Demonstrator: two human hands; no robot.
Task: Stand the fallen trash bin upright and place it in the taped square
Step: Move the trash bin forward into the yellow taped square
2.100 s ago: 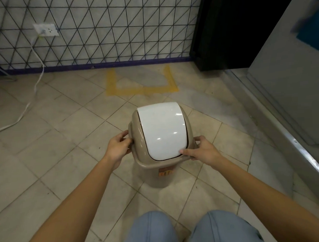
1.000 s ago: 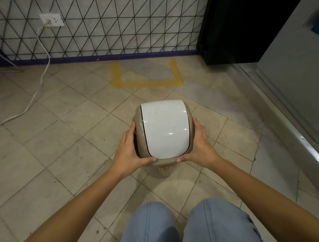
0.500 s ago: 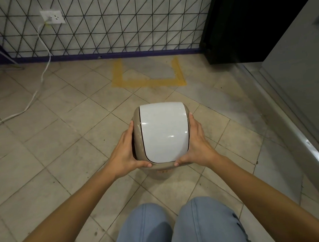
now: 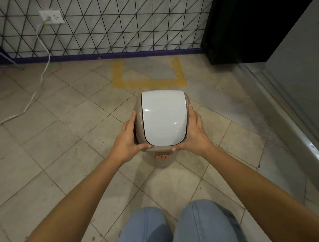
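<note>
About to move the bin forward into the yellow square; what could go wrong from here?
The left hand and right hand clamp only the smooth lid rim of the trash bin, so it may slip. The taped square lies against the wall, so the bin could bump it or land on the tape.

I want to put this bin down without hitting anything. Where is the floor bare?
Bare tile lies inside the taped square, bordered by yellow tape on three sides and the wall's purple baseboard behind. Tile between the trash bin and the tape is also free. Tighter: the white cable at left, the metal ledge at right.
</note>
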